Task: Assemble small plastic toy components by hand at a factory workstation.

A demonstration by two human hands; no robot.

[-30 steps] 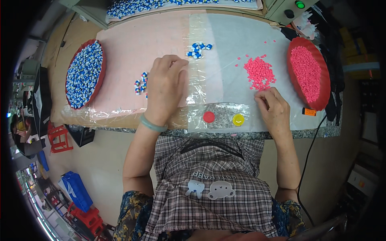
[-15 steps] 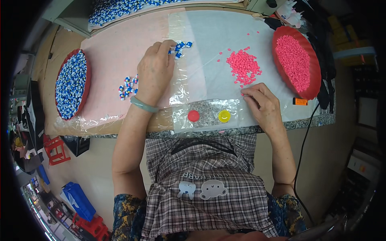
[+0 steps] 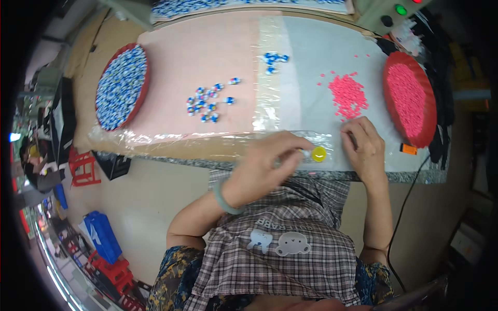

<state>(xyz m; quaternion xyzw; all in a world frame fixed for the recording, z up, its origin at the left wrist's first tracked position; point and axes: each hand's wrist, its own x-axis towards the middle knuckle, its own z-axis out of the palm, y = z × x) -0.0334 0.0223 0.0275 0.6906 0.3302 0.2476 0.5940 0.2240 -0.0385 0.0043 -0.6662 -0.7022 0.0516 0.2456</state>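
While left hand [image 3: 270, 163] pinches small white piece just left of yellow disc [image 3: 318, 154], right hand [image 3: 363, 145] rests curled, apparently empty, near pink pile [image 3: 348, 97].

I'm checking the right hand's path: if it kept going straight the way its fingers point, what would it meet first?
The right hand points up the table, so it would probably first meet the loose heap of pink pieces just beyond its fingertips. The red tray lies off to its right.

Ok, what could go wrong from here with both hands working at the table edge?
The left hand pinches a small white piece right at the table edge, by the yellow cap; a slip could drop it to the floor. The right hand sits beside the loose pink pile and might scatter it.
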